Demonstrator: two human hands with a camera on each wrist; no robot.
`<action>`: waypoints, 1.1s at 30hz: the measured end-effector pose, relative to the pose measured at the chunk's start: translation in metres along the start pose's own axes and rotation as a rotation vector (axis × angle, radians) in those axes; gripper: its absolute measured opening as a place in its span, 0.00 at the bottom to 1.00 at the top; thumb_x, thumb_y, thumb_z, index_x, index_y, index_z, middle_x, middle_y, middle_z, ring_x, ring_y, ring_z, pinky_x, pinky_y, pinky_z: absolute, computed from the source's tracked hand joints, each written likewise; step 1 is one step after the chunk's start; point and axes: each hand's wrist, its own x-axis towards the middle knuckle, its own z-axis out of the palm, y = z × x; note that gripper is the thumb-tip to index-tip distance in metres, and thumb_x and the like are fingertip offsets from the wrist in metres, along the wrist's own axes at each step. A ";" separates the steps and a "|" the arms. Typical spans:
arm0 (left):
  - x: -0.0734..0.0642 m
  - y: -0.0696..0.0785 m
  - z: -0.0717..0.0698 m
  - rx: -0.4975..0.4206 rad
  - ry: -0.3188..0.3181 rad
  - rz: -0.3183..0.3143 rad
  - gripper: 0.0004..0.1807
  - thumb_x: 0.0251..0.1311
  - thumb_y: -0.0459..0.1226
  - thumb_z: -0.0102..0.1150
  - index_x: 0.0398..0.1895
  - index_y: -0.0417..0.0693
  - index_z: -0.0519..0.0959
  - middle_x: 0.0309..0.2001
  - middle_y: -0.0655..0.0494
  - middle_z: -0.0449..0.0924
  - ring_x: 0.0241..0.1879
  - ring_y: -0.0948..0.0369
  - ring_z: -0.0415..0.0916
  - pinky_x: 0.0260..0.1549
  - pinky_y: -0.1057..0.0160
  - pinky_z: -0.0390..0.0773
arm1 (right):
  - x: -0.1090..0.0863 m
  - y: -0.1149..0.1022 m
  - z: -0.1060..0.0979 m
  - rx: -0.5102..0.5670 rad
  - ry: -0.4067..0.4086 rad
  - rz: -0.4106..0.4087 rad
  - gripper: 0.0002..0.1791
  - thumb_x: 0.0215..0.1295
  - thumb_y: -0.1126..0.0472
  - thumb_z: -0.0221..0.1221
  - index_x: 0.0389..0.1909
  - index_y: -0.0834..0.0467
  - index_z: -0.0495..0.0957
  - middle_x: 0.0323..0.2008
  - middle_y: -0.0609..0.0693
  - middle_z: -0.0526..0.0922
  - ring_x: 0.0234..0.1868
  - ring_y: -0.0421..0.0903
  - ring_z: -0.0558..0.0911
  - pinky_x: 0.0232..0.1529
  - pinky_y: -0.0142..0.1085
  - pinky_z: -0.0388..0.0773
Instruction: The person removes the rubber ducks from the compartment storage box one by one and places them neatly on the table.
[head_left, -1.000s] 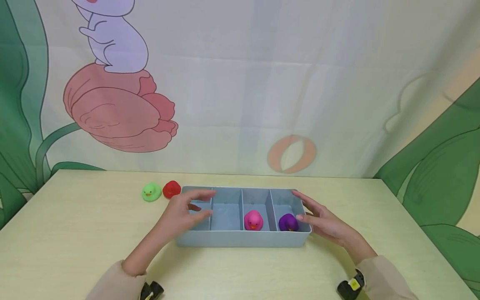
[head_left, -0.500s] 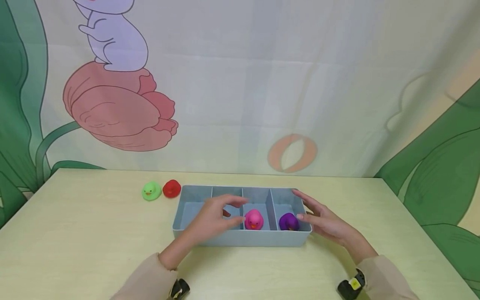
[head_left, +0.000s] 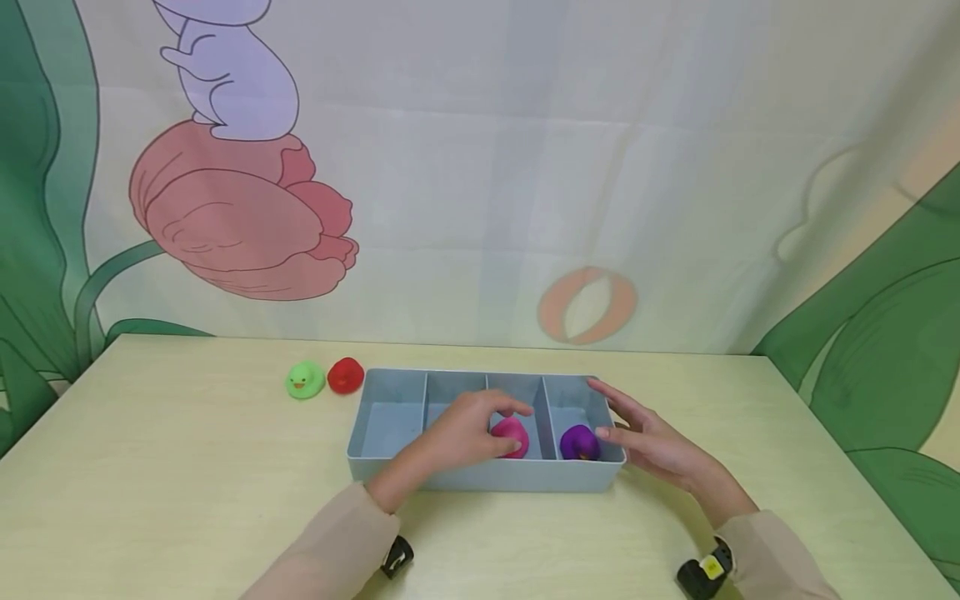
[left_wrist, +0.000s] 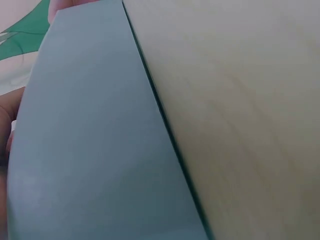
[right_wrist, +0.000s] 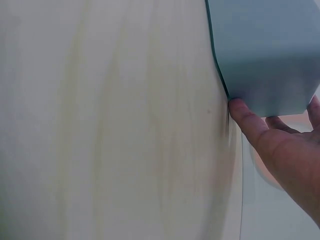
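Note:
My left hand [head_left: 467, 431] reaches into the third compartment from the left of a grey-blue divided box [head_left: 525, 477], its thumb and fingers around a pink rubber duck [head_left: 513, 428]. The thumb lies across the duck's front and the index finger passes behind its top. At the box's right end my right hand [head_left: 655, 443] holds the wall, index finger at the back corner and thumb at the rim near a purple rubber duck [head_left: 579, 442] in the rightmost compartment. In the right wrist view, the right thumb [right_wrist: 247, 119] presses a lower corner of the box [right_wrist: 270, 65].
A green rubber duck [head_left: 305, 380] and a red rubber duck [head_left: 346, 376] stand on the pale wooden table [head_left: 187, 467], left of the box's back corner. A printed cloth [head_left: 435, 208] hangs behind the table's far edge.
My left hand has moved right from the leftmost compartment, across the second, to the pink duck in the third. The right hand stays at the box's right end.

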 end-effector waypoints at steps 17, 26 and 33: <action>0.022 0.004 -0.001 0.341 -0.157 -0.001 0.16 0.47 0.28 0.60 0.42 0.44 0.82 0.35 0.57 0.81 0.33 0.64 0.71 0.31 0.71 0.70 | 0.000 0.000 -0.001 0.001 0.003 0.002 0.38 0.65 0.62 0.52 0.71 0.47 0.42 0.69 0.59 0.23 0.68 0.65 0.32 0.58 0.59 0.56; 0.022 0.006 -0.001 0.369 -0.173 -0.012 0.14 0.47 0.27 0.59 0.39 0.45 0.83 0.34 0.59 0.82 0.35 0.64 0.74 0.34 0.70 0.74 | 0.001 0.000 -0.001 -0.008 0.001 0.006 0.39 0.65 0.61 0.52 0.71 0.47 0.42 0.69 0.59 0.23 0.68 0.65 0.32 0.58 0.61 0.55; 0.017 0.004 -0.002 0.279 -0.092 0.038 0.15 0.47 0.28 0.61 0.41 0.42 0.82 0.37 0.55 0.83 0.34 0.62 0.74 0.30 0.71 0.71 | 0.001 -0.001 -0.001 -0.011 0.021 0.029 0.39 0.65 0.61 0.53 0.71 0.46 0.43 0.70 0.58 0.24 0.68 0.64 0.31 0.58 0.60 0.55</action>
